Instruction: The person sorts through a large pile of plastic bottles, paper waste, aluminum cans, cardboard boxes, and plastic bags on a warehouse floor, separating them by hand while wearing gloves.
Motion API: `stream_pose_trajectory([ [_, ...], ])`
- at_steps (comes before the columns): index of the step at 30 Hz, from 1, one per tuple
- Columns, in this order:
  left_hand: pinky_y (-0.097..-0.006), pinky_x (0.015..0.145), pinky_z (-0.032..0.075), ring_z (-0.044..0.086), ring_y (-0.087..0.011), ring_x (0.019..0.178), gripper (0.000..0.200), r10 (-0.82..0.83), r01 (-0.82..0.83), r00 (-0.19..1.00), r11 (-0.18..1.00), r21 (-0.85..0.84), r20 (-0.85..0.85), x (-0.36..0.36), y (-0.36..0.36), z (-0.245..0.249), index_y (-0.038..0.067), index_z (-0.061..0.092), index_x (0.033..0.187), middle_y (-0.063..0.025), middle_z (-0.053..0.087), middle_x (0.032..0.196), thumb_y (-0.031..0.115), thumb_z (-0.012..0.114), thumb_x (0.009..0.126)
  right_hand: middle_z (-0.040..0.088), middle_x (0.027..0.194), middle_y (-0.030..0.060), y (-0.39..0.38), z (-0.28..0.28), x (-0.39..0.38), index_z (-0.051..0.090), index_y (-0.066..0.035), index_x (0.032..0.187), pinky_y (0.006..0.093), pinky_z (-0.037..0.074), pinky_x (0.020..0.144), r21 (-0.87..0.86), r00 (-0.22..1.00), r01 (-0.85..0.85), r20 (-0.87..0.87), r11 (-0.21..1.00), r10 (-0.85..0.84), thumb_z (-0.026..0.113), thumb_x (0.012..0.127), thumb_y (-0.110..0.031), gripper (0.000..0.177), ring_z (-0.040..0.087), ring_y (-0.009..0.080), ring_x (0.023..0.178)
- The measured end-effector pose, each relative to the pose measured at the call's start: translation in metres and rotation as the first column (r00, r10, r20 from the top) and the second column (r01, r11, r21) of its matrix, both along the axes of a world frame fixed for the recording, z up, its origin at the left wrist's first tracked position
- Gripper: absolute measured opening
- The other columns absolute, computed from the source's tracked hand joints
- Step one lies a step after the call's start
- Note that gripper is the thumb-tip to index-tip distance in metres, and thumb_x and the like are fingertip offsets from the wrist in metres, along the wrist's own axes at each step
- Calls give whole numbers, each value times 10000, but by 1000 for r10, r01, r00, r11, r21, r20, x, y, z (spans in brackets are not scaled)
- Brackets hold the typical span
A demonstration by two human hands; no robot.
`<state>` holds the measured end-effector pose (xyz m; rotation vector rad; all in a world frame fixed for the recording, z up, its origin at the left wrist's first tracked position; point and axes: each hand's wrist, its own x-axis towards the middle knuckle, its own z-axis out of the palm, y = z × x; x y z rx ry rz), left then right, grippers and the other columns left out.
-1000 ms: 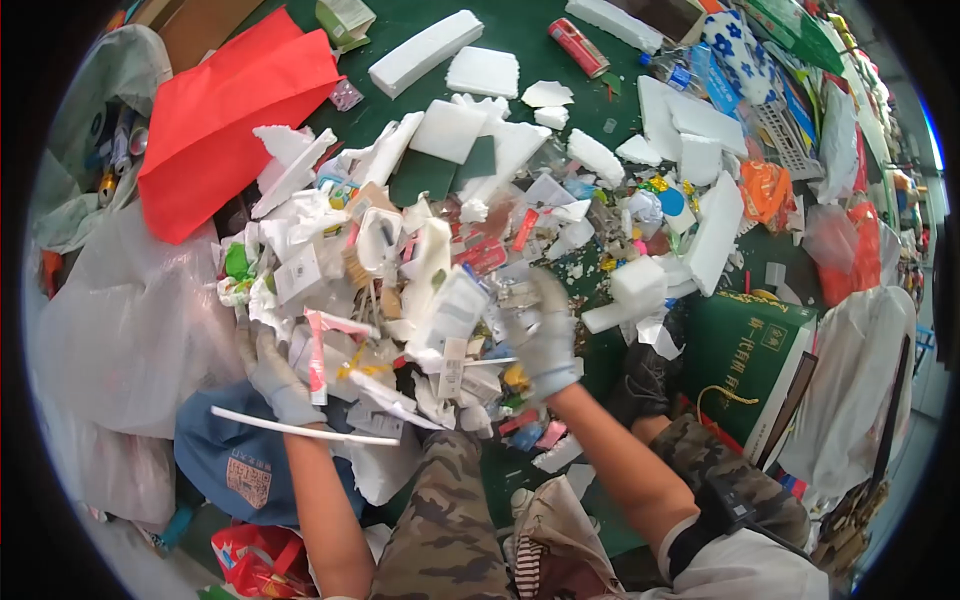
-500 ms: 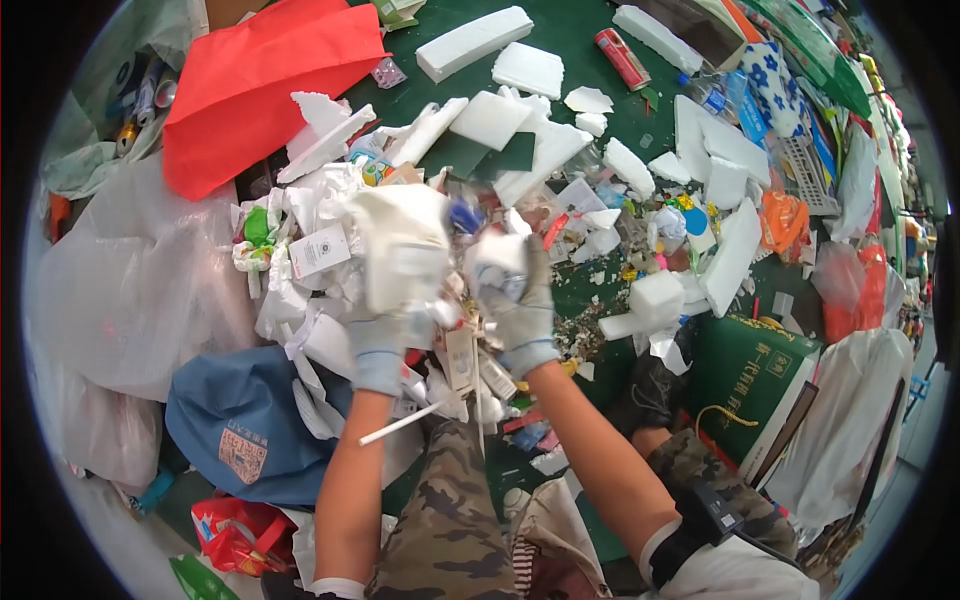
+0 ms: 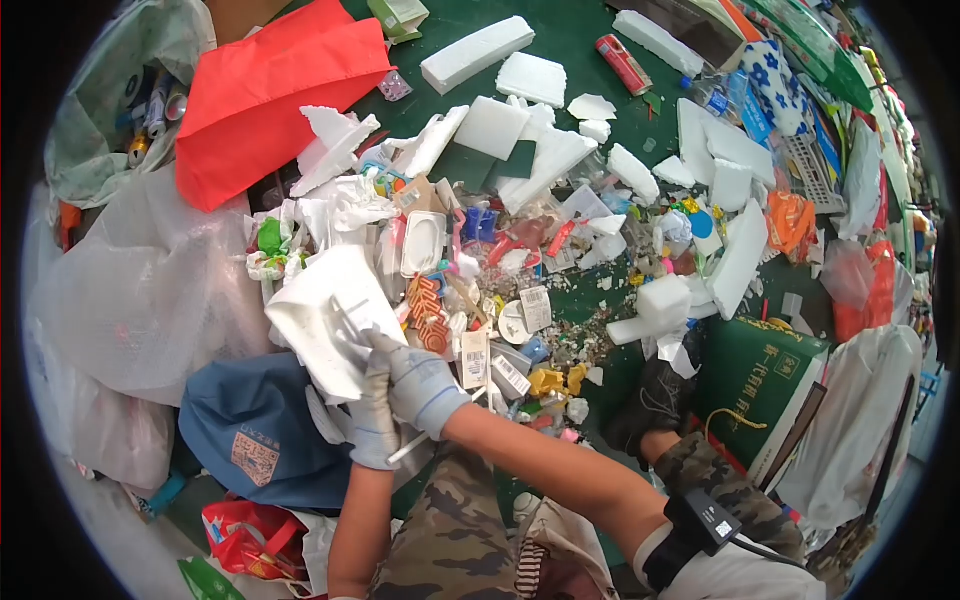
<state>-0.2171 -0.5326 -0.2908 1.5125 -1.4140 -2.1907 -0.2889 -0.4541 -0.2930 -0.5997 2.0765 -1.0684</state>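
Both my gloved hands meet at the lower left of a heap of mixed scraps [image 3: 470, 270]. My left hand [image 3: 372, 425] and my right hand [image 3: 415, 378] grip a crumpled white paper sheet [image 3: 325, 320], held over a blue bag [image 3: 255, 425]. A thin white stick [image 3: 405, 450] pokes out beneath my hands. The heap holds white foam bits, printed cards, a white plastic tray [image 3: 422, 243] and small coloured pieces.
A red sheet [image 3: 265, 85] lies at the upper left above clear plastic bags [image 3: 140, 290]. White foam slabs [image 3: 478, 52] are scattered over the green surface. A green box [image 3: 755, 375] sits at the right, a red can [image 3: 622, 62] farther back.
My hands came down from the middle of the heap to its lower left, now holding a large white sheet together over the blue bag. The heap's middle lies uncovered.
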Motion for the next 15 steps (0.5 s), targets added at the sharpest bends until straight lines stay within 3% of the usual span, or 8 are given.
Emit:
stream_pose_trajectory([
  [1,-270,852,441,509,-138,1000,479,56,-48,998,983,175,-41,-1,0,6,23,427,1250,-52,517,1139,252,590,862,585,982,227,-5,-10,5,363,-75,1301,372,459,785,-90,986,1,165,996,14,544,780,-134,554,581,369,887],
  [3,-284,780,475,542,-154,934,423,184,-178,981,979,100,-54,5,-17,-10,34,510,1175,-45,555,1062,239,636,826,605,983,206,-4,-14,11,327,-72,1338,344,460,800,-273,878,57,472,960,82,554,793,-129,594,599,334,881],
  [6,-289,761,483,557,-161,903,384,317,-316,948,948,-29,20,8,-28,-18,24,545,1131,-48,574,1021,213,649,813,596,1057,178,-1,-30,-8,353,-69,1322,348,467,790,-337,912,-46,370,940,177,554,803,-138,561,590,326,906],
  [8,-288,760,483,561,-162,895,368,411,-404,911,906,-130,30,8,-36,-17,12,556,1112,-52,579,1011,192,654,807,538,1202,111,2,1,-56,386,-100,1313,368,443,848,-2,996,-72,49,997,72,597,762,-126,590,537,289,1030],
  [9,-303,736,505,574,-171,889,381,477,-476,879,872,-116,-22,5,-41,-13,4,543,1114,-61,581,1027,164,665,791,496,1252,79,-3,-3,-79,402,-121,1302,385,405,893,143,937,-154,-293,978,191,593,754,-132,580,500,267,1077],
  [11,-320,734,524,593,-183,869,382,579,-581,814,808,-103,-45,4,-47,-12,6,540,1103,-71,586,1045,133,682,771,439,1303,45,-10,-24,-120,429,-158,1278,408,324,963,365,555,-150,-738,919,383,562,753,-142,542,440,229,1134],
  [12,-320,734,524,593,-183,869,382,581,-583,812,806,-106,-51,4,-49,-14,6,540,1103,-71,586,1045,133,682,771,425,1305,43,-9,-47,-136,439,-175,1264,414,281,989,417,326,-106,-843,903,428,536,760,-145,514,418,214,1144],
  [15,-305,805,478,557,-169,926,364,579,-584,810,810,-42,-94,9,-50,-26,-12,562,1108,-56,570,1084,119,667,785,510,1177,64,2,-73,-159,498,-176,1186,403,267,993,536,303,-167,-771,827,561,526,768,-157,419,479,195,1087],
])
